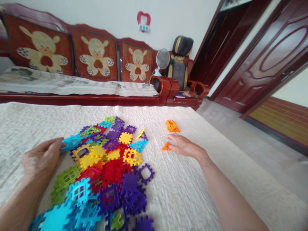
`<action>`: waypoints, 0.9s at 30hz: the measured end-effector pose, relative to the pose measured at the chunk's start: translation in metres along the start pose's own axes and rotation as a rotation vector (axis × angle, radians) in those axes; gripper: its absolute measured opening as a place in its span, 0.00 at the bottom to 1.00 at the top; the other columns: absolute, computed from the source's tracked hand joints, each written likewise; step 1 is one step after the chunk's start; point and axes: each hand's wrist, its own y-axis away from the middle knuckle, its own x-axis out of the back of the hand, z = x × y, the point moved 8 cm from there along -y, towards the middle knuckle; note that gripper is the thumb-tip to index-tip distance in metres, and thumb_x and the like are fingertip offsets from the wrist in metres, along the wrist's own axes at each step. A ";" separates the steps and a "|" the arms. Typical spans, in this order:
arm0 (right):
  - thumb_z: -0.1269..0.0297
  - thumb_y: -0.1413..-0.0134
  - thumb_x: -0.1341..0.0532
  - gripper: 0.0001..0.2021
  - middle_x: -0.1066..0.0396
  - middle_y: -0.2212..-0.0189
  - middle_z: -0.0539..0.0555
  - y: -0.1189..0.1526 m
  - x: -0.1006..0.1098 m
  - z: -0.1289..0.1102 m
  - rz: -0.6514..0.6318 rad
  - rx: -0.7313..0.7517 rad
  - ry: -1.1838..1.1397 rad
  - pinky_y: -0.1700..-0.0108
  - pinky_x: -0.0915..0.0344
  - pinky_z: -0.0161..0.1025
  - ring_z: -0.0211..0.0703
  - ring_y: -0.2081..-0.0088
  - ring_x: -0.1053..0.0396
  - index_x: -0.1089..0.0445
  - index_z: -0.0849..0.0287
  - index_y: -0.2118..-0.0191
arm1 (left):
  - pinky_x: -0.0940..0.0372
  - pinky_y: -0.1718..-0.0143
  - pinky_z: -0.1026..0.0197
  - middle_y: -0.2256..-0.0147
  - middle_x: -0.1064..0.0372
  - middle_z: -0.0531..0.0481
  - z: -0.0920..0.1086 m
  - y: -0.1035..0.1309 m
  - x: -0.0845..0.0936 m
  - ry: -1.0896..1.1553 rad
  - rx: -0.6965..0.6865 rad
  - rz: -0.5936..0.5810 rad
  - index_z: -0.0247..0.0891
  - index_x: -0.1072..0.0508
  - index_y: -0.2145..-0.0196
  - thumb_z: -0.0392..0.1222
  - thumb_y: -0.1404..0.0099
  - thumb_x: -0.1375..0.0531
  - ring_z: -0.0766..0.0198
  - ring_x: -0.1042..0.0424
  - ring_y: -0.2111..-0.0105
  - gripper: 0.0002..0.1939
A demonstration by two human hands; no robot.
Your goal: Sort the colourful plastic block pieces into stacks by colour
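Note:
A wide pile of flat plastic interlocking pieces in blue, purple, red, yellow and green covers the left half of the cloth. Beside its upper left edge is my left hand (pixel 44 155), fingers together and tips at a light blue piece (pixel 71 142); whether it grips that piece is unclear. On the right, my right hand (pixel 180 145) has its fingers on a small orange triangular piece (pixel 166 147). Just beyond it lies a group of orange pieces (pixel 172 126), apart from the pile. A yellow square piece (pixel 125 138) and a purple frame piece (pixel 146 173) lie toward the pile's right side.
A cream textured cloth (pixel 180 192) covers the table. Behind its far edge stands a wooden sofa (pixel 166 91) with bear-patterned cushions (pixel 96 57), a small fan (pixel 163 58) and a chair with a dark cushion (pixel 178 72). A door (pixel 262 64) is at the right.

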 end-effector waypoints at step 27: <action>0.72 0.49 0.43 0.21 0.38 0.55 0.59 -0.010 0.011 0.076 0.497 -0.139 0.138 0.49 0.35 0.45 0.50 0.51 0.36 0.37 0.58 0.48 | 0.29 0.62 0.55 0.77 0.25 0.53 0.016 0.011 0.009 -0.024 -0.054 0.038 0.42 0.20 0.66 0.54 0.52 0.42 0.56 0.27 0.73 0.20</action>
